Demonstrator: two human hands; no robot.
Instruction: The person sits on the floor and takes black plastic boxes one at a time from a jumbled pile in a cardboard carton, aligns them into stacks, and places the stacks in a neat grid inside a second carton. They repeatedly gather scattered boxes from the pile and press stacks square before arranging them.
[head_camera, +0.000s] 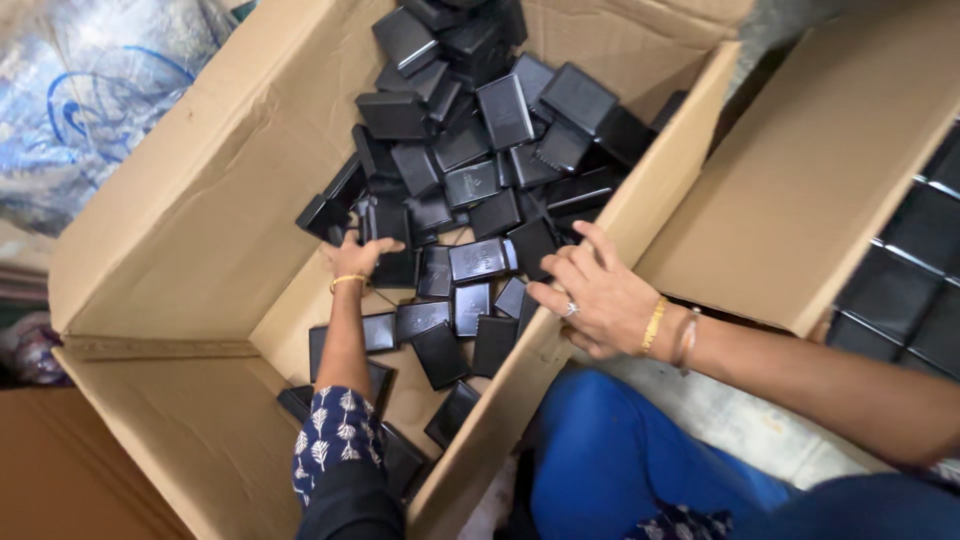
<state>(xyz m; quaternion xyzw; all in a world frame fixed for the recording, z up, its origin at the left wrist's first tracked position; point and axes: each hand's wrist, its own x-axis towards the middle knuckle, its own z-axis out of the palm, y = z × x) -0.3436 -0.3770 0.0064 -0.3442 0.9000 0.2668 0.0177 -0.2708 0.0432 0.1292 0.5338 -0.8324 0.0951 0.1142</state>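
- Left hand (355, 257) is down inside the big cardboard box (190, 250), fingers curled onto one of the small black boxes (385, 222) in the pile. Can't tell if it's properly gripped.
- Right hand (592, 290) rests on the box's right wall, fingers loose, holding nothing.
- More black boxes sit packed in neat rows in a second carton (800, 190) on the right.

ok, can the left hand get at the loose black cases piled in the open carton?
Likely yes: the left hand is already down inside the carton, fingers on the black cases. Flaps are folded out and nothing covers the pile.
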